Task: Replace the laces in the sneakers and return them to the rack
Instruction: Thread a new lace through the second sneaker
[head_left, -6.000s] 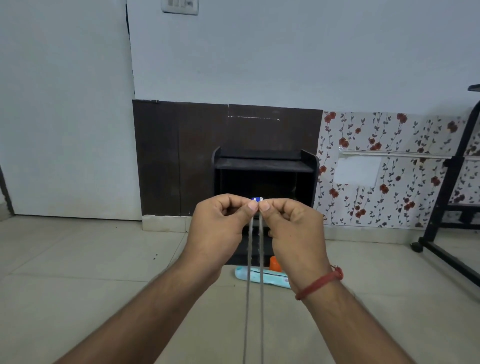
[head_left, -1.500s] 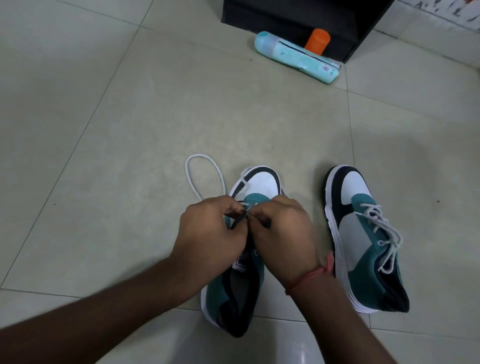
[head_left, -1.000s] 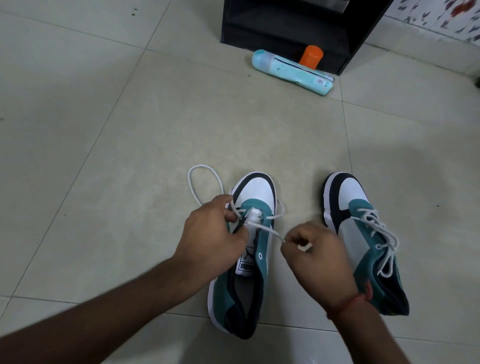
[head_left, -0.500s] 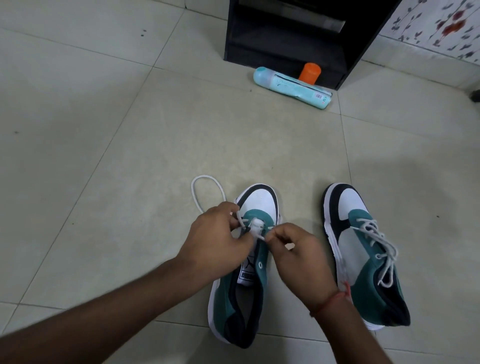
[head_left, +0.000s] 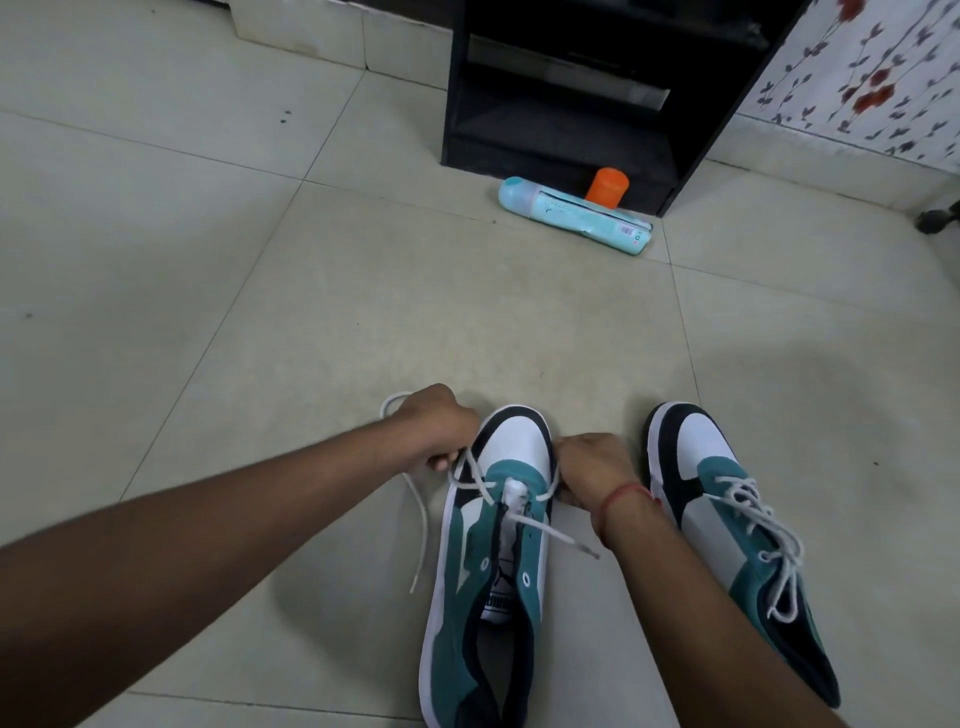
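Note:
Two teal, white and black sneakers lie on the tiled floor, toes pointing away from me. The left sneaker (head_left: 493, 561) has a white lace (head_left: 470, 486) threaded only through its front eyelets. My left hand (head_left: 436, 428) grips one strand of the lace at the shoe's left side; its loose end trails down the floor. My right hand (head_left: 589, 475) grips the other strand at the shoe's right side, and a free lace tip lies near my wrist. The right sneaker (head_left: 727, 530) is fully laced. The black shoe rack (head_left: 597, 93) stands ahead.
A light blue tube (head_left: 571, 215) lies on the floor in front of the rack, with an orange cap or cup (head_left: 607, 184) behind it. Floral wallpaper covers the wall at the right. A black caster (head_left: 935, 221) shows at the right edge.
My hands have moved apart from the middle of the left sneaker to either side of its toe, drawing the lace outward. The view has tilted up toward the rack.

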